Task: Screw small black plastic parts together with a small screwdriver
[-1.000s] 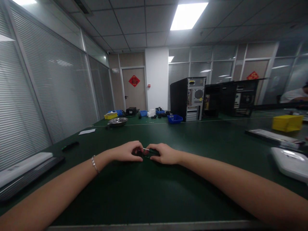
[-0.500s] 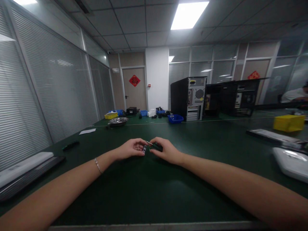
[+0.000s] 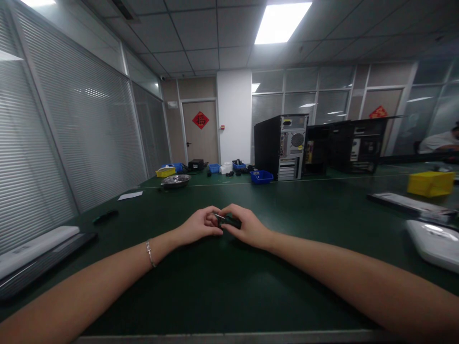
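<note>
My left hand and my right hand meet over the green table, about an arm's length ahead. My right hand grips a small screwdriver with a dark handle and a short metal tip pointing left. The tip reaches into the curled fingers of my left hand, which pinch a tiny part that I cannot make out. A thin bracelet circles my left wrist.
A long white and black flat panel lies at the left edge, a black pen-like thing beyond it. A white device and a yellow bin sit right. Computer towers, blue bins and a metal bowl stand far back. A person sits far right.
Both hands have risen slightly and drawn closer together. The screwdriver has tilted, and my left fingers have closed more tightly around its tip.
</note>
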The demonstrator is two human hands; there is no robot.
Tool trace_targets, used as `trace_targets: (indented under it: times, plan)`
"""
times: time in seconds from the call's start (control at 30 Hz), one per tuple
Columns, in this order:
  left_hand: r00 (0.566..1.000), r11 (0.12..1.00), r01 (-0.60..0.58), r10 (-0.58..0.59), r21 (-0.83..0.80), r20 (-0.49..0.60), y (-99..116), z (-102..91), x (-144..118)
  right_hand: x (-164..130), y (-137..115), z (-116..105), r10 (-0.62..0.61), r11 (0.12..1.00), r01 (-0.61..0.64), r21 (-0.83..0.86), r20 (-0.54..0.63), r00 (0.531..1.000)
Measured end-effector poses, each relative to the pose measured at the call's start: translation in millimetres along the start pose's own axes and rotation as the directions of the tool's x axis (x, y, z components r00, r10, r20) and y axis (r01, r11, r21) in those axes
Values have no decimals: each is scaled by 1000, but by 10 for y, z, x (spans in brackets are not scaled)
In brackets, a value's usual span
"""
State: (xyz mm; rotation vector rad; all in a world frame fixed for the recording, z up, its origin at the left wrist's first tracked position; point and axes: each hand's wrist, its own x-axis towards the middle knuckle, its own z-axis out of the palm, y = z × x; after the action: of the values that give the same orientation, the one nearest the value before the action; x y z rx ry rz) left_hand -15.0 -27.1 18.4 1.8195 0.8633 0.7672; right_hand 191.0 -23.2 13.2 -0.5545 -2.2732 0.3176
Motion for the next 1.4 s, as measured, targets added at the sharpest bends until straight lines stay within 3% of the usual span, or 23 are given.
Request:
trace_targets:
  times: [0.37, 0.6, 0.83, 1.0, 1.07, 1.13, 1.23, 1.4]
  plan:
    - [992, 995, -77, 83, 62, -96, -105, 45, 36, -3, 2, 36, 3, 999, -4, -34, -34, 999]
    - [997, 980, -57, 45, -193, -68, -33, 50, 19, 21, -2, 50, 12, 1000, -12, 3, -56, 998]
    - [996, 963, -25, 2, -269, -85, -49, 51, 19, 25, -36, 67, -49, 997, 48, 52, 19, 999]
    - [974, 957, -128, 72, -259, -217, -49, -62, 80, 10, -42, 39, -31, 998, 34, 55, -50, 998]
    - [939, 956, -167, 80, -243, -334, -79, -199, 110, 7, -37, 19, -15, 999, 19, 45, -74, 997]
    - [877, 953, -207, 80, -220, -474, -141, -395, 132, 3, -31, 2, -6, 999, 9, 43, -63, 998]
    - [719, 940, -262, 41, -217, -694, -273, -757, 140, -3, -31, -11, -12, 999, 13, 36, -21, 1000]
    - [499, 935, -286, -39, -207, -866, -457, -1316, 68, -12, -55, -9, -62, 998, 63, -22, 61, 996]
